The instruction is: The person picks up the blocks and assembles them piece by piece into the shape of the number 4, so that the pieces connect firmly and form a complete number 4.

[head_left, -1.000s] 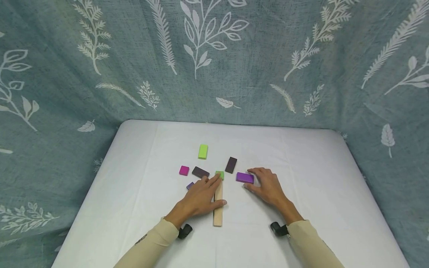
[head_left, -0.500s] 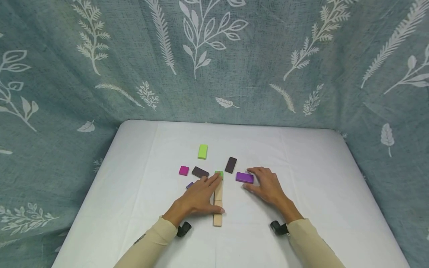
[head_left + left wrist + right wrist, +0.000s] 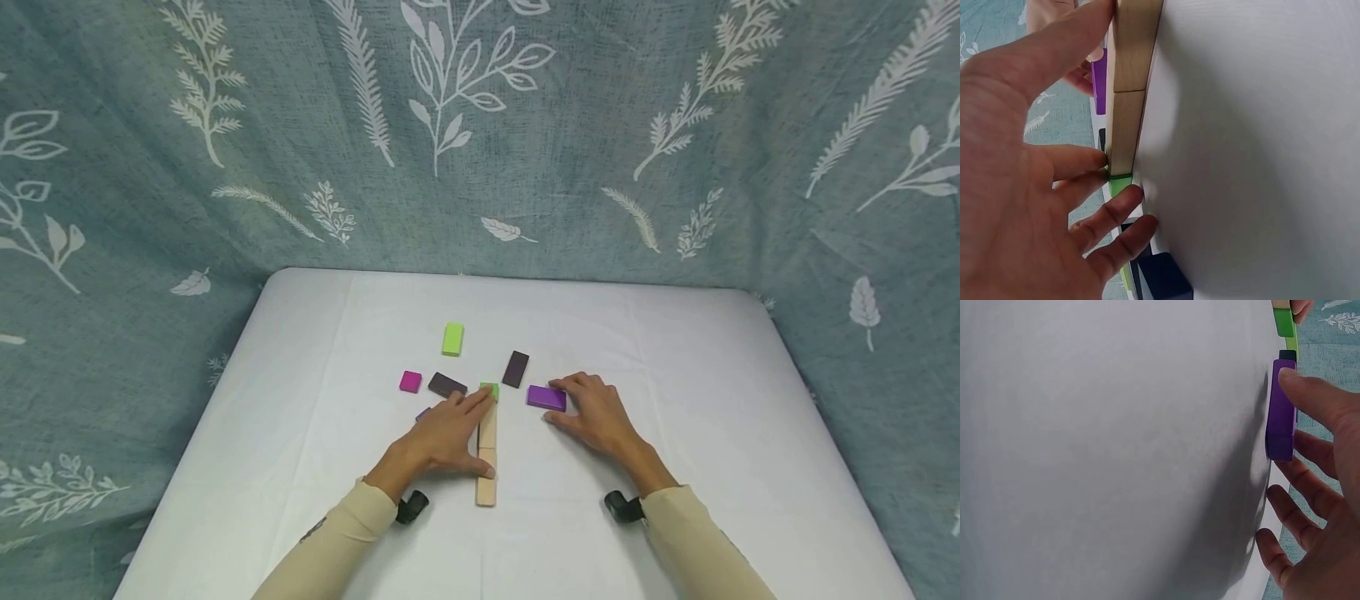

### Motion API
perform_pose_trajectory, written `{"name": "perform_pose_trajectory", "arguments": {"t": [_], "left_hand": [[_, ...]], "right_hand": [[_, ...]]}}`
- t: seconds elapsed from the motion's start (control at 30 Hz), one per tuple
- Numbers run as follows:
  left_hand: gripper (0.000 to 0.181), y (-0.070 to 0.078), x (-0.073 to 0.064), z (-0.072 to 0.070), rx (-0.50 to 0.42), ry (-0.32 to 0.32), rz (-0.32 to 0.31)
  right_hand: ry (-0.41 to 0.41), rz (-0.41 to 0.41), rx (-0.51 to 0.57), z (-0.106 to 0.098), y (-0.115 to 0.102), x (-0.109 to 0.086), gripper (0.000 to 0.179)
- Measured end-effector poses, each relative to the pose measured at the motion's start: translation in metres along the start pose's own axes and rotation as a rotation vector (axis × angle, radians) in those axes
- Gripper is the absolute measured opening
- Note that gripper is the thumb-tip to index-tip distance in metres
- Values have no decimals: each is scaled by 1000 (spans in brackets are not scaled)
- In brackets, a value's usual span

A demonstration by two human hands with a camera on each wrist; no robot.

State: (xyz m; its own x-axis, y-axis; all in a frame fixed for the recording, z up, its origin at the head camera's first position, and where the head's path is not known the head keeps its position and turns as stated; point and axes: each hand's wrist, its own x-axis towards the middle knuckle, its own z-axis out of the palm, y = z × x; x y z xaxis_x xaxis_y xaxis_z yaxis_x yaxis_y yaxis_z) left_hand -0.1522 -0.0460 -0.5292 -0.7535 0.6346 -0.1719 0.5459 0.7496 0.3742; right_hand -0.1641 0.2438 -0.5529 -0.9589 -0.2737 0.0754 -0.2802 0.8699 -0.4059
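Observation:
Two wooden blocks [image 3: 487, 477] lie end to end in a row on the white table, a small green block [image 3: 490, 389] at their far end. My left hand [image 3: 444, 435] lies along the row's left side, fingers outstretched at the green block, thumb against the nearer wooden block. In the left wrist view its fingertips reach the joint of wood and green. My right hand [image 3: 600, 417] holds a purple block [image 3: 546, 397] lying on the table, thumb on its near side and forefinger at its far side. The right wrist view shows the thumb [image 3: 1294, 381] overlapping the purple block.
Beyond the hands lie a lime block [image 3: 452, 339], a dark block [image 3: 515, 369], another dark block [image 3: 447, 384] and a magenta block [image 3: 410, 382]. A small blue block [image 3: 423, 413] is partly hidden by the left hand. A patterned curtain [image 3: 570, 208] hangs behind the table.
My left thumb has slid nearer along the wooden row, baring the joint between its two blocks. My right forefinger has shifted slightly inward over the purple block. The blocks keep their places.

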Motion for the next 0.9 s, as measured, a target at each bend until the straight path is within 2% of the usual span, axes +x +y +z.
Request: {"name": "perform_pose_trajectory", "arguments": {"t": [0.43, 0.9], "left_hand": [[111, -1, 1, 2, 28, 5, -19], [110, -1, -1, 2, 24, 1, -21]], "right_hand": [[41, -65, -8, 1, -1, 6, 38], [30, -83, 9, 4, -13, 11, 36]]}}
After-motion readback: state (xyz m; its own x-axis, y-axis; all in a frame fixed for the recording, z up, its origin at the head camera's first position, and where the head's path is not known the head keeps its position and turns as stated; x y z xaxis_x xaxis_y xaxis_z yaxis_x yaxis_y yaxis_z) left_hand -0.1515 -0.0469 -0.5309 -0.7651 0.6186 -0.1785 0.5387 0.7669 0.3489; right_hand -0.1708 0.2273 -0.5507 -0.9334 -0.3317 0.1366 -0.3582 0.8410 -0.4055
